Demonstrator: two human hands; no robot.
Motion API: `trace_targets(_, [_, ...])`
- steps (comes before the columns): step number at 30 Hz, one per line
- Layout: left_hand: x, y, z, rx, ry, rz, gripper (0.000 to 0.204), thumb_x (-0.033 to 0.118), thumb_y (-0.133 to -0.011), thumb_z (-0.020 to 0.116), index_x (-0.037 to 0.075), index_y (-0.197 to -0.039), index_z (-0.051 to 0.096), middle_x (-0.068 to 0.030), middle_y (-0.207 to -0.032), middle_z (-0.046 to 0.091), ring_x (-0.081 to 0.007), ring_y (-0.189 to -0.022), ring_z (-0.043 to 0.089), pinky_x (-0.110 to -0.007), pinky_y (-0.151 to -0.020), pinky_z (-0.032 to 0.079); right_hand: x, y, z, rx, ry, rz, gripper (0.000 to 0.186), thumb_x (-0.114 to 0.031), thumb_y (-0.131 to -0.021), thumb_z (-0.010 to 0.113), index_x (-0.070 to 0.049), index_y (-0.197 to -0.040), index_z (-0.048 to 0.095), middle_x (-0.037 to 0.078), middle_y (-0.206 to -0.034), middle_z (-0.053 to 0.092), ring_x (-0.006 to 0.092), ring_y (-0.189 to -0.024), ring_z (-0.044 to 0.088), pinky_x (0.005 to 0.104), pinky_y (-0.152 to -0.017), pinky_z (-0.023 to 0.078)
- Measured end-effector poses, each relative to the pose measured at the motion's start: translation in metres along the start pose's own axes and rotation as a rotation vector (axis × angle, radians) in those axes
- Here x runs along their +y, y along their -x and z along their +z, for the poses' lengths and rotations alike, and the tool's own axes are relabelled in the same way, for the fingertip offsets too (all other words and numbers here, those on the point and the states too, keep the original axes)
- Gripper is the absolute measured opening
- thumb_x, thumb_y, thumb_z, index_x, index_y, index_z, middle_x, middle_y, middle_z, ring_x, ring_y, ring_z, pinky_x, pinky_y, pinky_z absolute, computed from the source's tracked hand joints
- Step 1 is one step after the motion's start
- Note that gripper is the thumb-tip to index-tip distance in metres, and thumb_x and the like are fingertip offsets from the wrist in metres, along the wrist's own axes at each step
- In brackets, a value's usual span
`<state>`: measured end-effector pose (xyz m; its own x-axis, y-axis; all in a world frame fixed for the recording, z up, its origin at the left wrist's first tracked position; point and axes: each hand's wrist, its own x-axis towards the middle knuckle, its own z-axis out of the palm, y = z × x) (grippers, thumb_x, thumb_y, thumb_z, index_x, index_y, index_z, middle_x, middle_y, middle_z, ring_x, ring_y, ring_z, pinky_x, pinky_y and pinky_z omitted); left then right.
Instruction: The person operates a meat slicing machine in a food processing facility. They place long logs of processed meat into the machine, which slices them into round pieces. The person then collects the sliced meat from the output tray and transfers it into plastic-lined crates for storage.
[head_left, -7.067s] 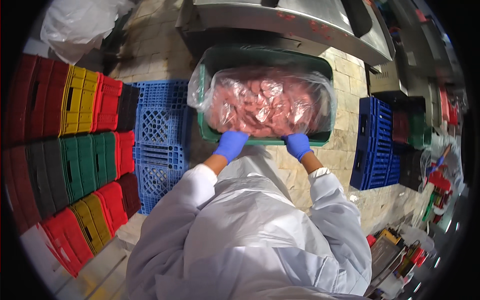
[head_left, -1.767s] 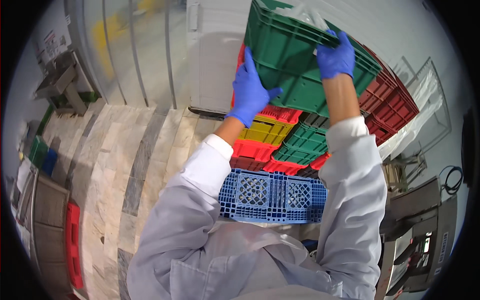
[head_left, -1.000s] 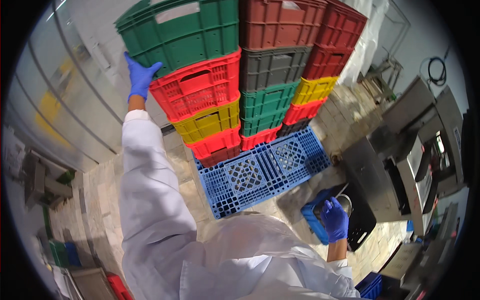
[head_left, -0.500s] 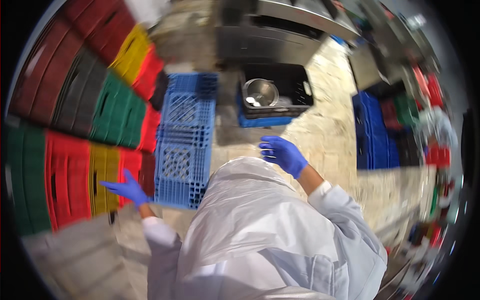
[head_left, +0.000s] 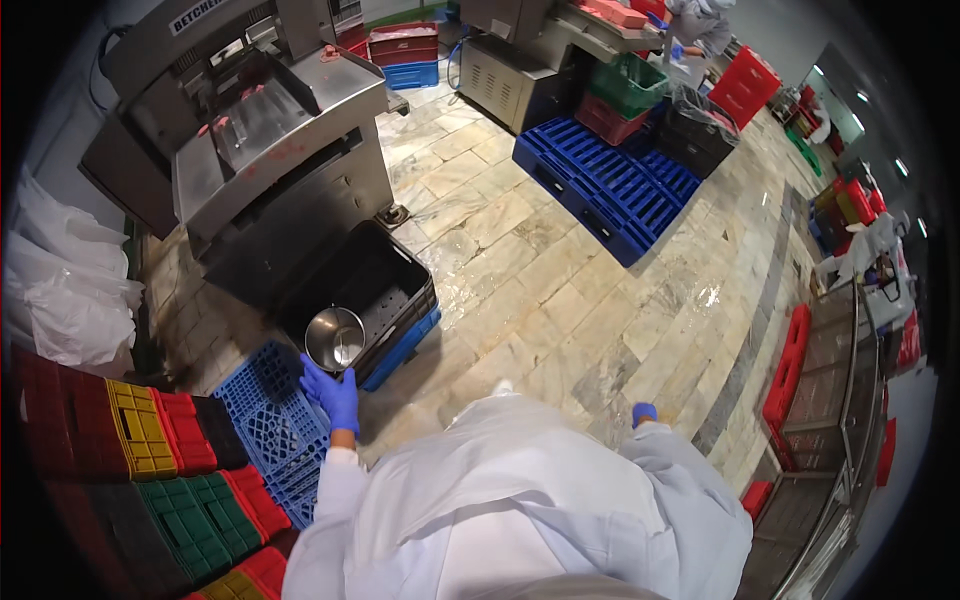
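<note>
My gloved left hand (head_left: pixel 330 397) is at the near edge of a black crate (head_left: pixel 400 262), right by a round stainless steel pot (head_left: pixel 335 338). Its thumb and fingers are apart, just below the pot's rim; whether they touch the metal cannot be made out. Tilted toward me, the pot sits in the near end of the crate, which rests on a blue crate (head_left: pixel 400 350). Only a small part of my blue-gloved right hand (head_left: pixel 644 412) shows past its sleeve, over the floor. Its fingers are hidden.
Ahead on the left stands a steel machine (head_left: pixel 290 180) with pink meat scraps. Stacked coloured crates (head_left: pixel 180 430) and a light blue plastic pallet (head_left: pixel 270 420) are at the near left. A dark blue pallet (head_left: pixel 600 190) holds crates. A metal rack (head_left: pixel 820 440) stands right; a person (head_left: pixel 700 30) works far back.
My view has swung to the right, bringing the machine and dark blue pallet into sight. My left hand has come to the pot, while my right has drawn down toward my side.
</note>
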<state>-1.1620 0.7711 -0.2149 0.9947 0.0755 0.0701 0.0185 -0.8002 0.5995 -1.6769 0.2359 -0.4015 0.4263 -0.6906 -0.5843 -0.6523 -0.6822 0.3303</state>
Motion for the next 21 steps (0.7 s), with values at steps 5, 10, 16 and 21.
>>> trace_targets(5, [0.108,-0.057,0.090,-0.098,-0.019,0.037,0.108,0.031,-0.072,0.076,0.016,-0.153,0.006,-0.0208,-0.152,0.024,-0.0447,-0.142,0.011,-0.060,-0.112,0.008,0.050,-0.061,-0.032,-0.021,0.073,-0.091,0.027,-0.034,-0.070,0.075,-0.014,-0.087,0.072,0.015,-0.087,0.069,0.0319,-0.082,0.067,0.0463,-0.069,0.053])
trace_targets(10, [0.221,-0.096,0.152,-0.256,-0.066,0.168,0.103,0.029,-0.075,0.074,0.017,-0.153,0.007,-0.0206,-0.151,0.024,-0.0432,-0.143,0.007,-0.059,-0.113,0.005,-0.082,-0.168,-0.186,-0.392,-1.755,0.264,0.010,-0.027,-0.089,0.054,-0.017,-0.090,0.055,0.005,-0.076,0.056,0.0196,-0.064,0.056,0.0342,-0.052,0.044])
trace_targets(16, [0.303,-0.183,0.256,-0.376,0.151,0.428,0.066,0.029,-0.079,0.071,0.008,-0.137,0.045,-0.0185,-0.131,0.050,-0.0364,-0.126,0.044,-0.043,-0.106,0.034,-0.178,-0.225,-0.398,-0.400,-1.573,-0.305,0.029,-0.026,-0.087,0.062,-0.015,-0.114,0.061,0.005,-0.096,0.062,0.0186,-0.078,0.061,0.0328,-0.064,0.048])
trace_targets(21, [0.434,-0.276,0.318,-0.592,0.367,0.607,0.048,0.026,-0.086,0.066,0.008,-0.130,0.054,-0.0180,-0.119,0.060,-0.0335,-0.111,0.057,-0.039,-0.095,0.045,-0.154,-0.338,-0.447,-0.397,-1.455,-0.062,0.025,-0.029,-0.088,0.059,-0.014,-0.107,0.059,0.006,-0.091,0.062,0.0206,-0.077,0.062,0.0359,-0.064,0.049])
